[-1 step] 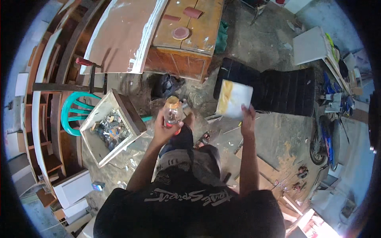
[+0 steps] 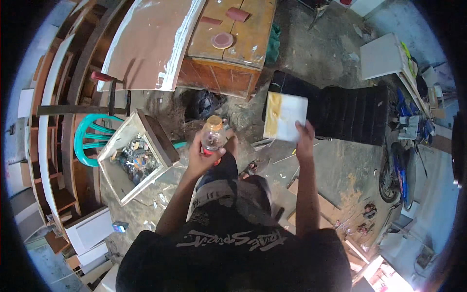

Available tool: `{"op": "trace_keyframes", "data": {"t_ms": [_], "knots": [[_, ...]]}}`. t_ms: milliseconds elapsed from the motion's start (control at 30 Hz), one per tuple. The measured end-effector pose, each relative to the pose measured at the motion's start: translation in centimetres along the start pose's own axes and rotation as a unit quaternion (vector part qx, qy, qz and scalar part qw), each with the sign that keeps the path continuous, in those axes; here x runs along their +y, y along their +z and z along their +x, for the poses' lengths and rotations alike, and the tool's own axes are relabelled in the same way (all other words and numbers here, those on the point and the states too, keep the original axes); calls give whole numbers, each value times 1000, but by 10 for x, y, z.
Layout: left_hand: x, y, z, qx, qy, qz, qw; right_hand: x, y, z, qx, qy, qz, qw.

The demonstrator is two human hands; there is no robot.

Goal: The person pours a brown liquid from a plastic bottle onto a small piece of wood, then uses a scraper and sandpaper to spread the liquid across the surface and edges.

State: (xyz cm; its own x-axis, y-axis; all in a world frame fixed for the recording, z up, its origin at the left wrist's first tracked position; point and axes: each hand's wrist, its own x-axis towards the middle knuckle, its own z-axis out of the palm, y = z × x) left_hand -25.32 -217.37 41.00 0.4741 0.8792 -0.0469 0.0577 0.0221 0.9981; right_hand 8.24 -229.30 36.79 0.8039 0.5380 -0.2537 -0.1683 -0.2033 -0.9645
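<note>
My left hand [image 2: 203, 156] grips a small clear plastic bottle [image 2: 213, 137] with an orange cap, held upright in front of my chest. My right hand [image 2: 304, 138] holds the lower right corner of a white square board [image 2: 287, 116] that has a yellowish smear along its left edge. The board is out at arm's length, to the right of the bottle and apart from it. Below both hands are my dark trousers and a dusty concrete floor littered with wood scraps.
A wooden workbench [image 2: 233, 53] with a round sanding disc [image 2: 222, 40] and a leaning brown panel [image 2: 146, 44] stands ahead. A wooden box of scraps [image 2: 134, 160] rests on a teal plastic chair [image 2: 90, 138] at left. A black ribbed seat [image 2: 350, 114] and a motorbike [image 2: 394, 170] are at right.
</note>
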Motion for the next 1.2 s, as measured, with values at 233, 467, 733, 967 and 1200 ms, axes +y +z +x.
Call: {"op": "trace_keyframes", "data": {"t_ms": [233, 467, 733, 967, 1200], "knots": [[39, -30, 109, -42, 9, 119, 992, -128, 142, 85, -211, -33, -2, 977], [79, -57, 184, -122, -38, 225, 966, -150, 213, 140, -285, -35, 23, 958], [119, -60, 219, -114, -39, 365, 923, -172, 250, 181, -349, -14, -57, 935], [124, -56, 249, -87, -72, 330, 937, -174, 278, 214, -386, -1, 4, 922], [100, -46, 272, -54, -106, 268, 956, -153, 298, 267, -310, -111, -66, 942]]}}
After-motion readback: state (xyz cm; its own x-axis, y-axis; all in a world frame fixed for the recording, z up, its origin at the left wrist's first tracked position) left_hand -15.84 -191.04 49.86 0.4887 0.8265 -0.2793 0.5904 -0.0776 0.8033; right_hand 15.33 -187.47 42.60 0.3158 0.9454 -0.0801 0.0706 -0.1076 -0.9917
